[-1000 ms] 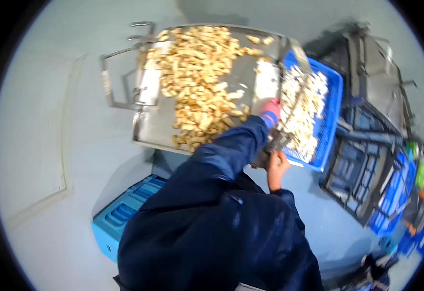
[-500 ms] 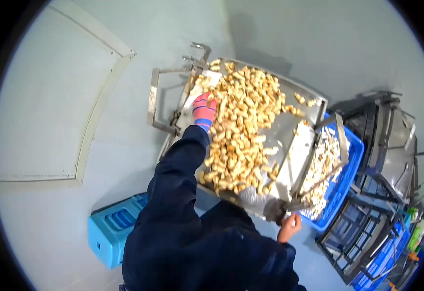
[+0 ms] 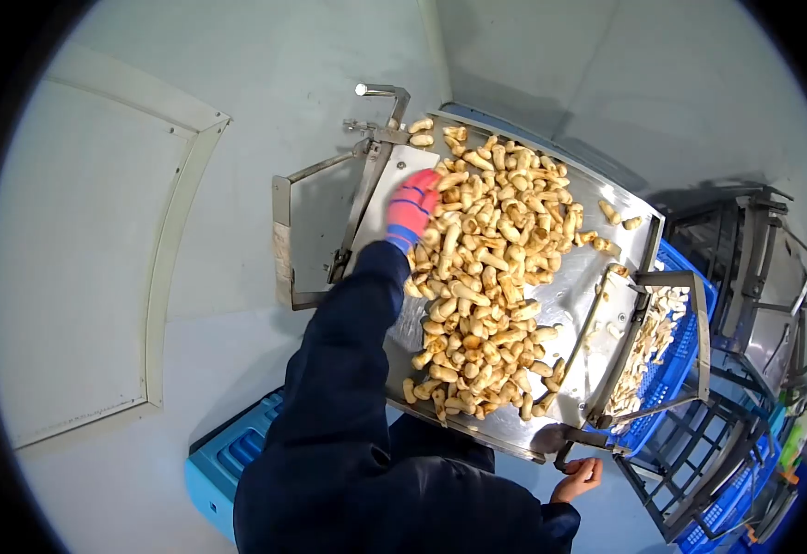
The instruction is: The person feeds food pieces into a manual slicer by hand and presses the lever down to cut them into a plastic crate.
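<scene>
My left hand (image 3: 412,205), in a pink and blue glove, rests on the left edge of a pile of tan mushroom-like pieces (image 3: 486,268), beside a pale board; its fingertips touch the pieces, and whether it grips one cannot be made out. The pile lies on a metal tray table (image 3: 574,300). My bare right hand (image 3: 581,480) is curled near the dark handle (image 3: 562,456) of a hinged metal cutter frame (image 3: 702,342) at the tray's lower right corner. White slices (image 3: 643,355) lie in a blue basket (image 3: 676,355) beyond the cutter.
A second metal frame (image 3: 282,240) juts from the tray's left side. At the lower left stands a light blue box (image 3: 214,485). Dark metal racks (image 3: 727,268) and more blue baskets (image 3: 731,494) are on the right. A wall runs behind the tray.
My left hand moved from the cutter side across to the pile's left edge, then slightly along it. My right hand stayed by the cutter handle. The camera view has shifted.
</scene>
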The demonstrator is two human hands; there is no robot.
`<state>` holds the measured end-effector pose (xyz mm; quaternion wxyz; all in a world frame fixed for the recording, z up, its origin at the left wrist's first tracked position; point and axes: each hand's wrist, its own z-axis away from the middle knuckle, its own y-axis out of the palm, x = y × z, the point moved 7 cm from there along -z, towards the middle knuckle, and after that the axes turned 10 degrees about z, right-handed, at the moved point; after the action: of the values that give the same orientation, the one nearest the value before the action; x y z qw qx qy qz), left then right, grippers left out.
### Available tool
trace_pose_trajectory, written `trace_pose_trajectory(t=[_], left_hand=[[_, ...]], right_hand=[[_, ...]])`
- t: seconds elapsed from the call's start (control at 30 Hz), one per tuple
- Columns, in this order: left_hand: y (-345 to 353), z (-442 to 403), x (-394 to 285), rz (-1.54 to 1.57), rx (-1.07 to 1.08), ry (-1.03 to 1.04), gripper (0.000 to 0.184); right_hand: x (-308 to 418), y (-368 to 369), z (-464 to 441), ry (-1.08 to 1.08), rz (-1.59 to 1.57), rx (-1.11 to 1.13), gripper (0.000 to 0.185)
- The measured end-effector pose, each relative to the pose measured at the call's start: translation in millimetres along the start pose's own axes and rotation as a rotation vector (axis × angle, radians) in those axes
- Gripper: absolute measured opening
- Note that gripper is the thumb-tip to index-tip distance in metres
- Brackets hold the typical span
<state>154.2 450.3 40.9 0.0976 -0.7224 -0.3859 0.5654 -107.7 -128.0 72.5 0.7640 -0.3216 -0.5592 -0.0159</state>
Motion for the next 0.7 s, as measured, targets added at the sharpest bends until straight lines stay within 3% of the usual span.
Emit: trace_pose_trajectory(t=[0.13, 0.3, 0.4, 0.5, 0.57, 0.67, 0.7], left_hand=[[18, 24, -49, 0.156, 0.125, -0.056, 0.025], [20, 63, -110, 0.276, 0.356, 0.122, 0.023], [8, 32, -111, 0.319, 0.405, 0.215, 0.017], [-4, -58, -63, 0.415, 0.041, -0.061, 0.027], [8, -111, -4, -0.095, -0.122, 0.128, 0.036], [38, -145, 61, -0.394, 0.015, -0.210, 0.040], [43, -145, 47, -0.413, 0.056, -0.225, 0.041]], right_hand=[[0, 0, 0, 0.010, -0.007, -0.018, 0.031], [4, 2, 3, 0.049, -0.015, -0.072, 0.031], [7, 1, 2, 0.015, 0.035, -0.097, 0.030], [-2, -2, 2, 0.029, 0.059, -0.149, 0.030], [5, 1, 3, 0.039, 0.032, -0.143, 0.031], [-2, -3, 0, 0.071, 0.013, -0.165, 0.031], [-3, -5, 1, 0.090, 0.011, -0.175, 0.032]])
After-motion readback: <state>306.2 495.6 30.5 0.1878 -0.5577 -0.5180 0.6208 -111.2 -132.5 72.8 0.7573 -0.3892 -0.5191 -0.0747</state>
